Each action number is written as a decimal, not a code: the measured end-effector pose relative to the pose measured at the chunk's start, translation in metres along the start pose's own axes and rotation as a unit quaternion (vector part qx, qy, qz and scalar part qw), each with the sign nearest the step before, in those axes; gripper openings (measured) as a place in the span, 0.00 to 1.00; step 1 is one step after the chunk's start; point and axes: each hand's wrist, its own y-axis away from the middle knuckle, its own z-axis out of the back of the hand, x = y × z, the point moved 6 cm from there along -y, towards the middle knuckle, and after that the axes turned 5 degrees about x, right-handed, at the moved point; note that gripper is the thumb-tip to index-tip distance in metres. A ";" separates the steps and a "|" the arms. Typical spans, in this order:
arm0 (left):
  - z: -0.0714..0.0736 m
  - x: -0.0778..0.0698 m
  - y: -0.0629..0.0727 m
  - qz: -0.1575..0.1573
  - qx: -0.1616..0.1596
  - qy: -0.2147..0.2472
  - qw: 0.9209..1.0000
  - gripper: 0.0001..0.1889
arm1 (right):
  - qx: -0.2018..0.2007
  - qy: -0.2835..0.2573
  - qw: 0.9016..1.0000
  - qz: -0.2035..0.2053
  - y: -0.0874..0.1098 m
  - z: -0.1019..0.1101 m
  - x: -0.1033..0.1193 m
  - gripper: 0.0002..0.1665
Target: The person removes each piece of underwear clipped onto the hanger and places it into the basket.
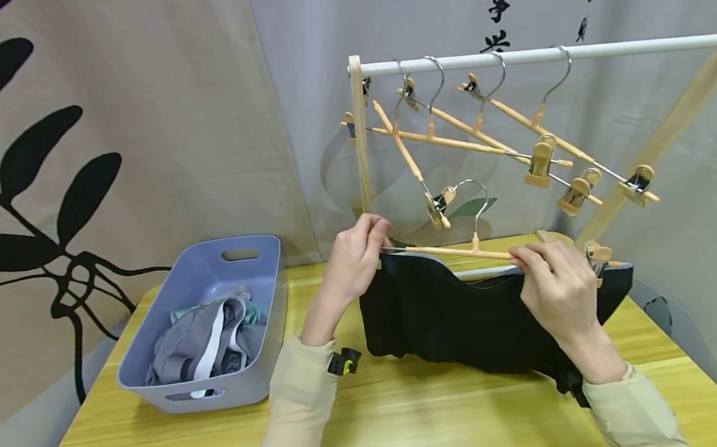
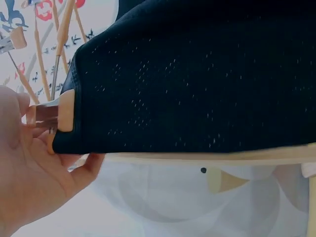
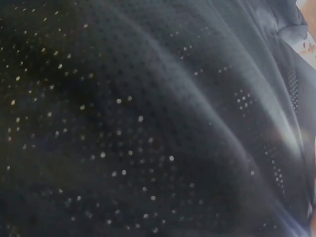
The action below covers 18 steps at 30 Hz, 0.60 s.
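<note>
A wooden clip hanger (image 1: 443, 251) with a metal hook is held low over the table, and a perforated black garment (image 1: 447, 316) hangs from it. My left hand (image 1: 356, 253) pinches the hanger's left end; in the left wrist view its fingers are around the wooden clip (image 2: 66, 111), which bites the garment's corner. My right hand (image 1: 559, 293) grips the hanger's bar towards the right, near the right clip (image 1: 598, 256). Dark mesh cloth (image 3: 148, 123) fills the right wrist view, so the right fingers are hidden there.
A rack with a white rail (image 1: 551, 55) stands at the back right, carrying several bare clip hangers (image 1: 455, 142). To the left on the wooden table (image 1: 380, 432) sits a blue-grey basket (image 1: 219, 395) holding crumpled grey clothes (image 1: 206, 338). A curtain hangs behind.
</note>
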 end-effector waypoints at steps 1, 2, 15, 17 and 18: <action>0.000 0.001 0.001 0.008 0.008 -0.001 1.000 0.16 | -0.001 0.000 1.000 0.000 0.000 0.000 0.000 0.19; 0.000 0.002 0.002 0.015 0.014 -0.004 1.000 0.16 | -0.002 0.000 1.000 0.000 0.000 0.000 0.001 0.19; 0.005 -0.002 0.011 0.047 0.025 0.050 0.997 0.10 | 0.004 -0.015 1.000 -0.003 0.002 -0.002 -0.001 0.20; 0.007 -0.003 0.012 0.047 0.021 0.061 0.997 0.09 | 0.006 -0.019 1.000 -0.007 0.003 -0.002 -0.003 0.20; 0.008 -0.004 0.012 0.046 0.020 0.064 0.997 0.09 | 0.006 -0.022 1.000 -0.009 0.003 -0.002 -0.003 0.20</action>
